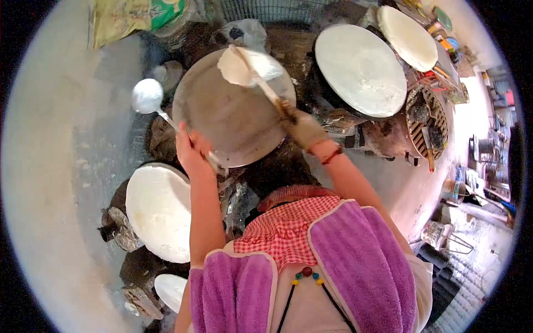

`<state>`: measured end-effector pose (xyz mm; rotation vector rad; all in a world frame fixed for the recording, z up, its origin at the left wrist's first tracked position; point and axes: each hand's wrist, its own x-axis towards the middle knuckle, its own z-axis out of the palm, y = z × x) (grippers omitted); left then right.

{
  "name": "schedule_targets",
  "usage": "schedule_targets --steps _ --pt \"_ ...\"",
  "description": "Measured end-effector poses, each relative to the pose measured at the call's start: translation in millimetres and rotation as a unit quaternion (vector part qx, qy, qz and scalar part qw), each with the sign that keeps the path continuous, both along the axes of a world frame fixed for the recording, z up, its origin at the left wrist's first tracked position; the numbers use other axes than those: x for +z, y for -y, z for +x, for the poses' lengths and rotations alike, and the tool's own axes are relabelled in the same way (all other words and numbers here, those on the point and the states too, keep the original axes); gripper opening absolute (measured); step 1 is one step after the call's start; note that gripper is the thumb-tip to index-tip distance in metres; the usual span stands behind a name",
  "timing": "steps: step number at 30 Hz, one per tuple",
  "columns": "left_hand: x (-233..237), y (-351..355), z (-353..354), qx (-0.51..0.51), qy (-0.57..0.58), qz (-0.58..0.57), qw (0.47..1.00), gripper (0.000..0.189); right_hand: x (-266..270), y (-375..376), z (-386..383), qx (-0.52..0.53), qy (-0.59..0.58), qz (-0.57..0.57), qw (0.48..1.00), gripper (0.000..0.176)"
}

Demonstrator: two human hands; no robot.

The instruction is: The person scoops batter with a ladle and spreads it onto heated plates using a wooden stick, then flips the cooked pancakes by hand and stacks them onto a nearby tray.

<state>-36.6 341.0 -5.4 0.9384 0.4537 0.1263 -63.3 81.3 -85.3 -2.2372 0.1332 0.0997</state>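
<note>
My left hand point(194, 151) is closed around the handle of a ladle point(147, 95), whose whitish bowl is beyond the left edge of a round brown-grey griddle point(222, 122). A patch of white batter point(233, 69) lies at the griddle's far edge. Over that patch runs a wooden stick point(265, 87), its far end overlapping the batter in this view. My right hand point(307, 130), in a tan glove and slightly blurred, grips the near end of the stick at the griddle's right side.
White rounds cover griddles on both sides: a large round point(361, 69) and another round point(408, 39) at right, a third round point(158, 213) at lower left. A slatted basket point(413, 130) holding dark material stands at right. A yellow-green sack point(133, 19) lies at the back left.
</note>
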Motion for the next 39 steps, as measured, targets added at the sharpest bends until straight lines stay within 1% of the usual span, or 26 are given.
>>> schedule_targets --steps 2,3,4,5,6,8,10,12,14,16,17,18,20,21,22,24,25,26,28,30,31,34,36,37,38,39 --pt "13 -28 -43 -0.034 -0.048 0.078 0.995 0.043 29 16 -19 -0.008 0.053 0.128 0.990 0.049" --pt "7 -53 -72 -0.056 -0.001 0.053 0.997 0.043 27 17 -30 -0.005 0.055 0.123 0.991 0.049" --pt "-2 -72 -94 -0.075 0.048 0.026 0.996 0.042 19 19 -39 -0.072 -0.047 0.150 0.985 0.051" --pt "9 -73 -113 -0.037 0.003 0.066 0.997 0.039 13 16 -49 -0.143 -0.155 0.178 0.961 0.052" --pt "20 -73 -125 0.001 -0.045 0.107 0.993 0.037 24 -2 -47 -0.144 -0.161 0.175 0.961 0.052" --pt "14 -87 -127 0.006 -0.064 0.098 0.993 0.036 46 -45 -20 -0.044 -0.031 0.012 0.999 0.045" --pt "7 -106 -136 0.011 -0.092 0.093 0.991 0.036 20 -45 23 0.014 -0.022 -0.040 0.999 0.046" --pt "1 -121 -138 0.100 -0.074 0.158 0.980 0.036 28 -43 31 0.071 -0.009 -0.096 0.993 0.048" --pt "20 -133 -160 0.160 -0.064 0.216 0.961 0.038 69 -18 25 -0.013 -0.144 0.152 0.978 0.047" --pt "30 -148 -183 0.207 0.006 0.223 0.952 0.041 12 13 12 -0.059 -0.023 0.393 0.917 0.043" --pt "22 -155 -192 0.217 -0.003 0.296 0.930 0.043 3 3 2 -0.126 -0.047 0.436 0.890 0.039" --pt "18 -158 -196 0.217 -0.011 0.301 0.928 0.043 6 -19 -1 -0.127 -0.056 0.437 0.889 0.039" --pt "8 -157 -189 0.188 0.015 0.099 0.977 0.042 17 -64 3 -0.026 -0.001 0.210 0.977 0.038" --pt "3 -149 -187 0.146 -0.035 0.185 0.971 0.041 20 -70 14 0.027 0.007 0.104 0.994 0.041" --pt "7 -135 -181 0.169 -0.048 0.173 0.969 0.040 18 -62 23 0.030 0.008 0.101 0.994 0.041" --pt "3 -128 -187 0.187 -0.016 0.186 0.964 0.041 31 -39 35 0.006 -0.167 0.189 0.968 0.043" --pt "5 -127 -190 0.191 -0.011 0.183 0.964 0.041 50 -24 28 -0.016 -0.161 0.260 0.952 0.045" --pt "8 -124 -194 0.204 0.009 0.213 0.955 0.041 37 -4 23 -0.003 -0.047 0.300 0.953 0.043" --pt "4 -113 -194 0.235 0.029 0.244 0.940 0.040 15 5 21 -0.144 -0.070 0.434 0.887 0.042" --pt "1 -110 -194 0.218 -0.027 0.228 0.949 0.040 -9 -15 19 0.022 -0.104 0.276 0.955 0.048" --pt "2 -104 -193 0.214 -0.030 0.224 0.950 0.038 18 -40 17 0.058 -0.110 0.181 0.976 0.049" --pt "3 -85 -191 0.231 0.008 0.221 0.947 0.035 33 -31 30 0.174 -0.101 0.112 0.973 0.048" --pt "20 -57 -184 0.263 0.017 0.230 0.937 0.034 22 20 37 0.123 -0.090 0.214 0.965 0.041" --pt "21 -47 -184 0.274 0.020 0.224 0.935 0.034 44 33 35 0.051 -0.116 0.227 0.966 0.040" --pt "21 -40 -183 0.282 0.027 0.224 0.932 0.034 27 42 44 0.001 -0.085 0.350 0.933 0.038" --pt "18 -33 -184 0.264 0.047 0.239 0.933 0.034 15 43 55 0.058 -0.093 0.308 0.945 0.040"
